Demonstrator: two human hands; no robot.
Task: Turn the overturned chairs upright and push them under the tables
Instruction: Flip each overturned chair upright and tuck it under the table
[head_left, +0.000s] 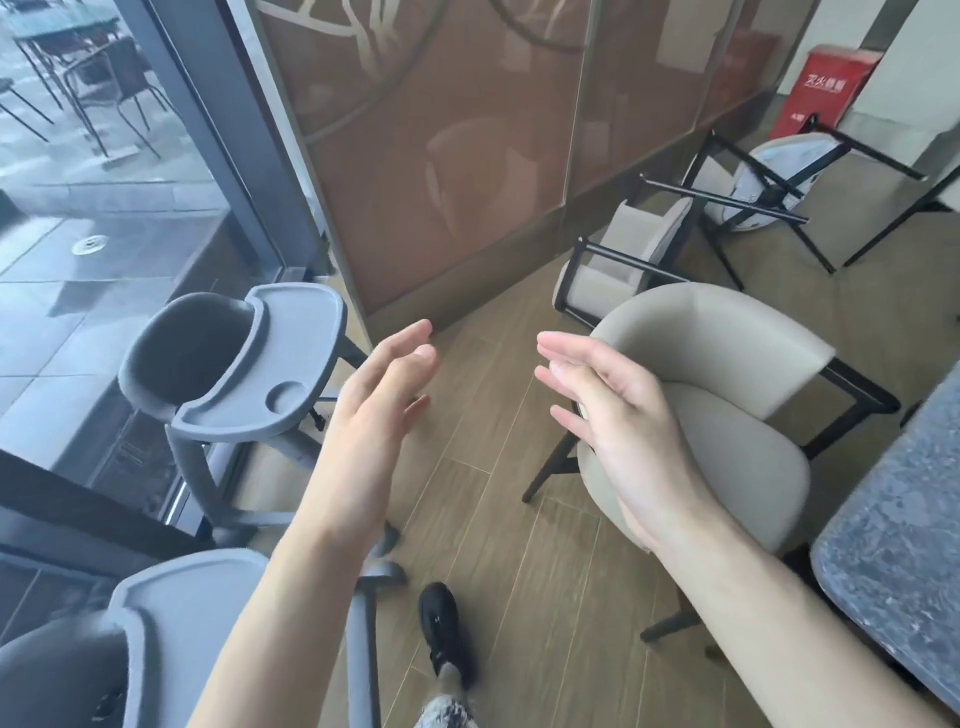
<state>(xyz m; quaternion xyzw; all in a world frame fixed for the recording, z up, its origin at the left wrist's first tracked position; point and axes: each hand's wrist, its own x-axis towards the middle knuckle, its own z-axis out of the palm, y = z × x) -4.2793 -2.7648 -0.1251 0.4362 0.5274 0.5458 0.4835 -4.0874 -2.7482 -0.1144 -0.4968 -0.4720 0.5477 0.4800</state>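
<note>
Both hands were raised in front of the body, palms facing each other, holding nothing. Left hand: fingers straight and loosely together, thumb apart. Right hand: fingers extended and slightly spread, held in front of the backrest of the near armchair; contact with the backrest could not be told.

Upright beige armchair, black legs, stood on the wood-plank floor just beside the dark speckled stone table at the right edge, its seat facing the table, not tucked under.

Beyond it, an overturned beige chair lay against the brown wall panel, black legs sticking out toward the room. Farther along the wall a second overturned chair showed its pale round seat underside and black legs pointing up and outward. A red cabinet with white lettering stood behind that one, in the corner.

Left side: two grey high chairs with trays, one by the window, the other nearest the camera at the bottom left. Outdoor tables and chairs showed through the glass.

One black shoe was on the floor below the hands.
</note>
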